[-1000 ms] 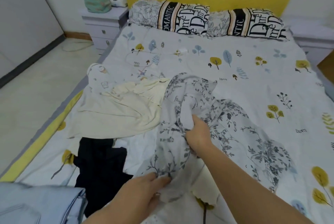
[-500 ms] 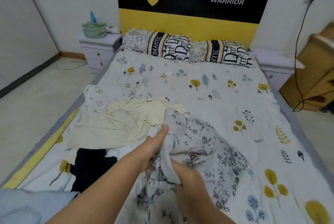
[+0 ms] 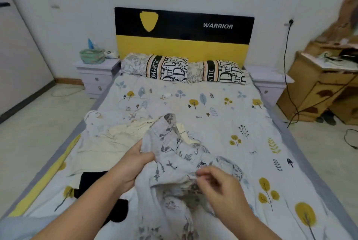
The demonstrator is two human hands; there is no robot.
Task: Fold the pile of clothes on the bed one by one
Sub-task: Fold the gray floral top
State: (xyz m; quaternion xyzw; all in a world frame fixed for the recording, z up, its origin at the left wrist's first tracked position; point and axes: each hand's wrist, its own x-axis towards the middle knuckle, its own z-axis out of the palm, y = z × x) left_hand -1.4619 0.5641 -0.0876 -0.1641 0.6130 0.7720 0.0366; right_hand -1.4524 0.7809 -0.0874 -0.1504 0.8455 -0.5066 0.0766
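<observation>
Leaf-printed bedding point(image 3: 222, 123) fills the middle of the frame, with our grey floral garment point(image 3: 174, 164) bunched low centre. Our left hand point(image 3: 133, 164) pinches its edge; whether our blurred, curled right hand point(image 3: 217, 181) grips cloth we cannot tell. We judge we are still opening this piece; next we must find its corners and spread it flat. Cream clothes point(image 3: 108, 141) wait at left.

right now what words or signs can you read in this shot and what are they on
"WARRIOR": headboard, white on black, with a yellow shield sign to its left.
"OMANTIC": left pillow, on its black stripe; first letter hidden.
"NTIC": right pillow, rest hidden.
Large "D", "m", "e" letters: both pillows, no whole word readable.
"trees": bedsheet, small print; other sheet words too small.
</observation>
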